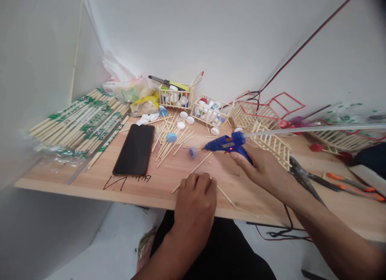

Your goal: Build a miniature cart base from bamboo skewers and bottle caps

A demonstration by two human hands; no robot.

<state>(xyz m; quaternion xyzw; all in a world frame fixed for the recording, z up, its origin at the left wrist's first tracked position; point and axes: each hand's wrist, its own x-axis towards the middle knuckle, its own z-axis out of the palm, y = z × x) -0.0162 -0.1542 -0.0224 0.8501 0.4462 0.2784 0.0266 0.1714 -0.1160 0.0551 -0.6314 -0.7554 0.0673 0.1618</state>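
Observation:
My right hand (265, 169) is wrapped round the grip of a blue hot glue gun (226, 144). A long clear glue stick (313, 130) juts from the gun's back, and its nozzle points left at a blue bottle cap (193, 152). My left hand (195, 199) rests on the wooden table (157, 183) near the front edge. Its fingers are curled down onto a thin wooden stick (193, 171) that runs up toward the cap. A second stick (229, 199) lies just right of that hand.
A black phone (134, 149) lies left of centre. Wrapped chopstick bundles (81, 123) fill the left side. Loose sticks and caps (171, 139), small stick baskets (176, 96) and stick frames (271, 141) sit behind. Scissors (304, 177) and orange-handled tools (352, 185) lie at the right.

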